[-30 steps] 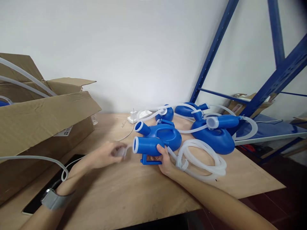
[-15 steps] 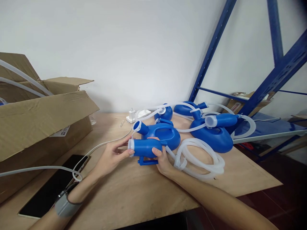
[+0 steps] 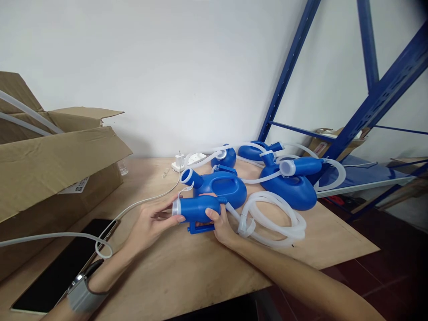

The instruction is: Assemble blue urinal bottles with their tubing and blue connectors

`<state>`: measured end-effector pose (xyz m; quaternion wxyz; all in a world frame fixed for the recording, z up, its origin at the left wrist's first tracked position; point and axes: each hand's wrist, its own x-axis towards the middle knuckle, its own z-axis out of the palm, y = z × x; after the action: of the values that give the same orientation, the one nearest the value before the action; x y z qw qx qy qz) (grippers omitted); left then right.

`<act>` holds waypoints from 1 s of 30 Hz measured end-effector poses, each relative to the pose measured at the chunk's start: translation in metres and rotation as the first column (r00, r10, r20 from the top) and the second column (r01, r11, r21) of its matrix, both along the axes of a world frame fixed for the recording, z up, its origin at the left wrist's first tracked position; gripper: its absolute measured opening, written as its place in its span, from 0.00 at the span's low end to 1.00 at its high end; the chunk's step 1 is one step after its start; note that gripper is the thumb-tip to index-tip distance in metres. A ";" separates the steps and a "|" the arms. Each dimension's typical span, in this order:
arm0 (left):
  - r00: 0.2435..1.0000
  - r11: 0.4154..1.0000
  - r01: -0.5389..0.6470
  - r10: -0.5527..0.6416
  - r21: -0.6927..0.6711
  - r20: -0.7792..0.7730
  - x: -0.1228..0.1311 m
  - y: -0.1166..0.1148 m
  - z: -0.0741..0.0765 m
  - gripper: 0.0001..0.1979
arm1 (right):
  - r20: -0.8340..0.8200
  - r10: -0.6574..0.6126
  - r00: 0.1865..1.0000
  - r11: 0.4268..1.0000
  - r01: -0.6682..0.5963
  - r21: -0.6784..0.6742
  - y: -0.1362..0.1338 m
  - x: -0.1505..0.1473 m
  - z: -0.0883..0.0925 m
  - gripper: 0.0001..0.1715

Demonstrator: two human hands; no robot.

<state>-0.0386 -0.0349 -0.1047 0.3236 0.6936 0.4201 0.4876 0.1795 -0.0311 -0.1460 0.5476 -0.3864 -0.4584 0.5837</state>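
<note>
Between my two hands is the blue cylindrical cup (image 3: 197, 207) of a portable urinal, held sideways, with a translucent cap (image 3: 176, 207) on its left end. My left hand (image 3: 154, 219) pinches the capped end between thumb and fingers. My right hand (image 3: 219, 220) wraps round the cup's right end, thumb in front; its other fingers are partly hidden behind it. Below the cup shows a blue bracket (image 3: 201, 228). A coiled clear hose (image 3: 274, 238) lies to the right of my right hand. Just behind the cup rests a blue urinal bottle (image 3: 230, 194) with a handle and an open spout.
More blue urinal bottles (image 3: 290, 191) with hoses lie at the back right. An open cardboard box (image 3: 60, 165) stands at the left, beside a dark tablet-like slab (image 3: 63, 267) and a white cable (image 3: 140, 203). A power strip (image 3: 195, 159) sits by the wall. Blue metal shelving (image 3: 354, 120) rises at right.
The whole scene has shifted slightly left in view. Both hands keep their hold on the cup, which has barely moved relative to the table.
</note>
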 end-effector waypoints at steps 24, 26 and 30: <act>0.949 0.708 0.011 0.215 0.706 -0.231 0.009 -0.023 -0.003 0.33 | -0.312 0.380 0.871 0.774 -0.484 -0.409 0.007 -0.004 0.004 0.37; 0.939 0.847 -0.084 0.243 0.525 -0.243 0.011 -0.018 0.001 0.30 | -0.323 0.437 0.839 0.761 -0.537 -0.364 0.009 -0.001 0.005 0.43; 0.949 0.966 -0.248 0.258 0.076 -0.180 0.010 -0.003 0.006 0.26 | -0.316 0.638 0.703 0.649 -0.711 -0.272 0.010 0.001 0.011 0.46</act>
<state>-0.0287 -0.0376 -0.0989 0.1987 0.6853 0.5214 0.4680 0.1806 -0.0212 -0.1352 0.2470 -0.2258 -0.3943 0.8559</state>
